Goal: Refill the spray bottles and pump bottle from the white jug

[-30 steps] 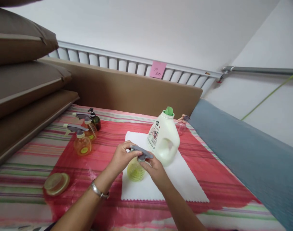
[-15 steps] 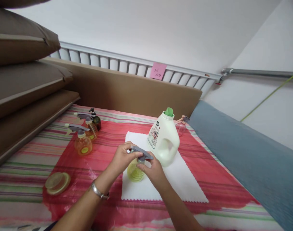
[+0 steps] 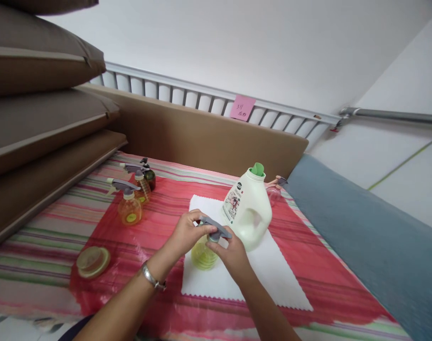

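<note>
Yellow-green liquid fills a clear spray bottle (image 3: pixel 203 255) that stands on a white cloth (image 3: pixel 265 279) with zigzag edges. Its grey spray head (image 3: pixel 218 228) sits at the neck, gripped from both sides. My left hand (image 3: pixel 189 232) has its fingers closed on the front of the spray head. My right hand (image 3: pixel 232 251) pinches the back and collar of the same head. Whether the head is screwed tight cannot be seen. Just behind my hands stands a large pale green jug (image 3: pixel 251 203) with a handle, a flower label and a green piece in its mouth.
Two spray bottles, the nearer one (image 3: pixel 130 210) amber-looking, and a dark pump bottle (image 3: pixel 150 179) stand at the left. A round lidded dish (image 3: pixel 93 262) lies nearer me. Behind the jug is a pinkish spray bottle (image 3: pixel 274 193). Brown cushions (image 3: pixel 49 113) are stacked at far left.
The whole scene has shifted slightly right in view as the head turned a little. Both hands keep their hold on the spray head, and the bottle stays on the cloth.
</note>
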Motion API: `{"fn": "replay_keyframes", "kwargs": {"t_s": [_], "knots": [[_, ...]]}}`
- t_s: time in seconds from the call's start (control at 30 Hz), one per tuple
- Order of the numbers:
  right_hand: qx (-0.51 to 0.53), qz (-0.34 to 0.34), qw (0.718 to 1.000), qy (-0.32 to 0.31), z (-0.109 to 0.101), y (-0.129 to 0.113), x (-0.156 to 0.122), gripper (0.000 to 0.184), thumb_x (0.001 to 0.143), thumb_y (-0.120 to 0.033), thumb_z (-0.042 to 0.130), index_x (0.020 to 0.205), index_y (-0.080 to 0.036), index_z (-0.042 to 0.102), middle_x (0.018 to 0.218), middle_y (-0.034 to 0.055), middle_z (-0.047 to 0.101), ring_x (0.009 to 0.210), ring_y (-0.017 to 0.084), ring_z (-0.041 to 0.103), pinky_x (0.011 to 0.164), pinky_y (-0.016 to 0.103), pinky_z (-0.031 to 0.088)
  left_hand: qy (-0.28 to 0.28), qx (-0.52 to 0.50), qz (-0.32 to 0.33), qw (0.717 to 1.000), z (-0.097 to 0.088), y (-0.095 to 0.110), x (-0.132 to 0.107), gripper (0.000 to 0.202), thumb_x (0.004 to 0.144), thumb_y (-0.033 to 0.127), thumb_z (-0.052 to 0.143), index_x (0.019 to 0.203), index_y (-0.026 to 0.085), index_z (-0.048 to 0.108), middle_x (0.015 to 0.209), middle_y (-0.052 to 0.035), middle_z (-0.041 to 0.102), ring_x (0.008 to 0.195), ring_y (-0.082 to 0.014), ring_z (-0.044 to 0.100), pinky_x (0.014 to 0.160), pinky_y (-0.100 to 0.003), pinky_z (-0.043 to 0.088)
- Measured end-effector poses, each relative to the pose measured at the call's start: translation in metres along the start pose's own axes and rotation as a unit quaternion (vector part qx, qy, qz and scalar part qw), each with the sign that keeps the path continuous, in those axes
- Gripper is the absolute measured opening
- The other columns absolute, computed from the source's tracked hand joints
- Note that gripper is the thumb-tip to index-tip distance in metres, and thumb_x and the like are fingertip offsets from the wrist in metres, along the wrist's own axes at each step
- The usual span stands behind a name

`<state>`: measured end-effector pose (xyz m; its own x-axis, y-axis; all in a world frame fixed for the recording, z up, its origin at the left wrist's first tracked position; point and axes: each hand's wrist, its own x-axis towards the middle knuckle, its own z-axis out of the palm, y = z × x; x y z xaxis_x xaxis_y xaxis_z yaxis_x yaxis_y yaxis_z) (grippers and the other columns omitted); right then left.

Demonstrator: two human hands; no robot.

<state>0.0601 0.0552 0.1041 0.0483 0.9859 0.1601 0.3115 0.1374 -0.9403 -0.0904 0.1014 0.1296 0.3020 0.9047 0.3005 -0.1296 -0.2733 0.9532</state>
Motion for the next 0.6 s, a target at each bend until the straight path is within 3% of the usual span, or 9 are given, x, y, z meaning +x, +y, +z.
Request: {"fn": "replay_keyframes", "kwargs": {"t_s": [0.13, 0.3, 0.43, 0.6], "knots": [[0.010, -0.011, 0.999, -0.043, -0.0007, 0.0005, 0.0010, 0.035, 0.070, -0.027, 0.064, 0.104, -0.021, 0.058, 0.103, 0.0038, 0.064, 0.099, 0.024, 0.057, 0.090, 0.040, 0.041, 0.003, -0.006, 0.004, 1.000, -0.0001, -0.0022, 0.0001, 0.013, 0.064, 0.027, 0.072, 0.064, 0.015, 0.067, 0.066, -0.0014, 0.062, 0.067, -0.0154, 0.056, 0.067, -0.027, 0.043], [-0.023, 0.005, 1.000, -0.015, -0.0010, -0.0010, 0.0016, 0.025, 0.066, -0.028, 0.069, 0.088, -0.020, 0.059, 0.087, 0.0027, 0.065, 0.090, 0.025, 0.058, 0.086, 0.043, 0.042, 0.001, -0.013, 0.011, 1.000, -0.0006, -0.0036, -0.0003, 0.010, 0.064, 0.024, 0.072, 0.065, 0.015, 0.068, 0.065, -0.0008, 0.061, 0.067, -0.0146, 0.056, 0.066, -0.025, 0.042], [0.000, -0.012, 0.998, -0.059, -0.0016, -0.0009, 0.0012, 0.036, 0.073, -0.029, 0.062, 0.107, -0.022, 0.056, 0.107, 0.0045, 0.063, 0.102, 0.024, 0.056, 0.090, 0.040, 0.041, 0.004, -0.023, 0.010, 1.000, -0.0010, -0.0021, -0.0007, 0.009, 0.063, 0.022, 0.072, 0.064, 0.015, 0.068, 0.065, -0.0006, 0.061, 0.067, -0.0145, 0.056, 0.066, -0.025, 0.042], [-0.035, -0.002, 0.999, -0.008, -0.0013, 0.0000, 0.0003, 0.026, 0.066, -0.028, 0.069, 0.088, -0.020, 0.059, 0.085, 0.0013, 0.065, 0.088, 0.024, 0.059, 0.085, 0.041, 0.042, 0.001, -0.016, 0.007, 1.000, -0.0006, -0.0007, -0.0013, 0.008, 0.064, 0.022, 0.072, 0.064, 0.015, 0.068, 0.065, -0.0007, 0.061, 0.067, -0.0144, 0.056, 0.066, -0.026, 0.042]]}}
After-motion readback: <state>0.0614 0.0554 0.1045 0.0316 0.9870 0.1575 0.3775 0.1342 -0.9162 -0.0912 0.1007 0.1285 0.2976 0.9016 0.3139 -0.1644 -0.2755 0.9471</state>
